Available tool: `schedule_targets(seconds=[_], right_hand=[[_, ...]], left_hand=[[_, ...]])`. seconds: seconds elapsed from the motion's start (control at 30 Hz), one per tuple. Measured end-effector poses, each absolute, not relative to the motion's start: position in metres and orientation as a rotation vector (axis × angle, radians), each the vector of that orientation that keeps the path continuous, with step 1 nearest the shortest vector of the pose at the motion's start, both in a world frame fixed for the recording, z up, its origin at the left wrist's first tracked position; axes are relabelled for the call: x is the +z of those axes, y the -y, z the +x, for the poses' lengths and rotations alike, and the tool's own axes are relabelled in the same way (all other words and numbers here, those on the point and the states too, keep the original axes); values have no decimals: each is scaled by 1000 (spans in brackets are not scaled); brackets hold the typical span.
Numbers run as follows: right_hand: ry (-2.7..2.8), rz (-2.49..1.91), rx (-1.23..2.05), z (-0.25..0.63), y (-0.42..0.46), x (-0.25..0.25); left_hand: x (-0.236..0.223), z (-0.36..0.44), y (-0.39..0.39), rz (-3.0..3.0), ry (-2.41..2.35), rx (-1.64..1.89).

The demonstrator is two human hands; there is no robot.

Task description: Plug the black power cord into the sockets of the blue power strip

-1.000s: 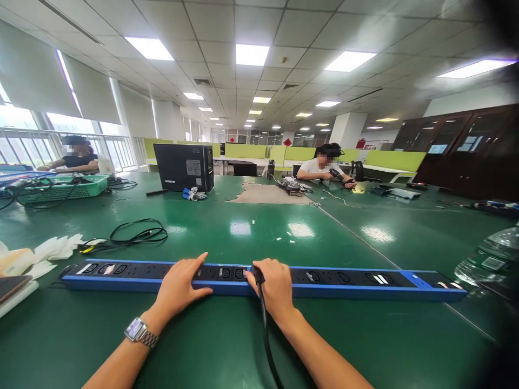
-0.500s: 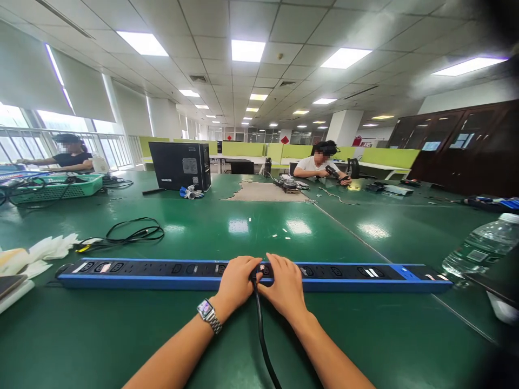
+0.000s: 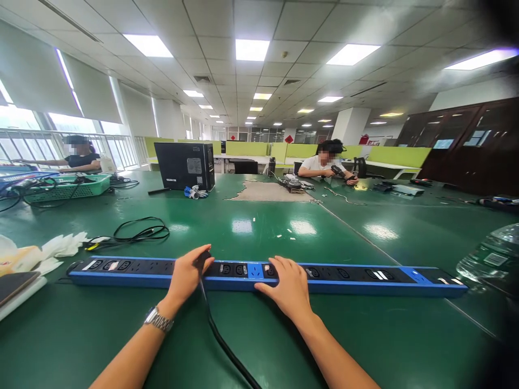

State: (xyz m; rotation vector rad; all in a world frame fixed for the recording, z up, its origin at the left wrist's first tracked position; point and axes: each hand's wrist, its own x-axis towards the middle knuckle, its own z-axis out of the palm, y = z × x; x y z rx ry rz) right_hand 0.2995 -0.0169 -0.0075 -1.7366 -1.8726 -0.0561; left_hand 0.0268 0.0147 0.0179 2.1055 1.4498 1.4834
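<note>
A long blue-and-black power strip point(image 3: 254, 272) lies crosswise on the green table, with rows of sockets facing up. My left hand point(image 3: 187, 274), a watch at its wrist, pinches the dark plug point(image 3: 201, 259) of a thick black power cable point(image 3: 221, 341) above the strip's left half. From the plug the cable runs down toward the table's near side. The plug's tip is hidden by my fingers. My right hand point(image 3: 288, 281) grips the strip just right of the blue socket, thumb at the front side and fingers over the top.
A coiled black cable point(image 3: 140, 231) and white tissues point(image 3: 60, 246) lie at the left. A water bottle point(image 3: 492, 254) stands right. Farther back are a black computer case point(image 3: 182, 166), gloves point(image 3: 195, 192) and a green basket point(image 3: 91, 186). Two people sit across the table.
My left hand has moved left along the strip with the plug, away from my right hand. The blue socket between them now shows. My right hand stays on the strip.
</note>
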Motion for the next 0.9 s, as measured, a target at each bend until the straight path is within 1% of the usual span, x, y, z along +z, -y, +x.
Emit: schedule_targets(seconds=[0.13, 0.3, 0.43, 0.53, 0.67, 0.73, 0.8, 0.9], right_hand=[[1880, -1781, -7, 298, 18, -4], [1880, -1808, -4, 297, 20, -2], [1911, -1706, -52, 284, 24, -1], [1991, -1521, -76, 251, 22, 2], [2100, -1327, -6, 183, 6, 7], [2131, -1246, 24, 158, -3, 14], [2044, -1160, 29, 149, -9, 27], [1724, -1033, -39, 178, -10, 49]], left_hand=[[3, 13, -11, 2178, -1422, 1283], [9, 22, -12, 2370, -1438, 1052], [8, 22, -6, 2504, -1476, 831], [4, 18, 0, 2575, -1524, 801], [0, 13, 4, 2469, -1806, 812], [-1, 11, 4, 2441, -1851, 787], [-1, 10, 3, 2434, -1844, 775], [-1, 9, 2, 2415, -1864, 767]])
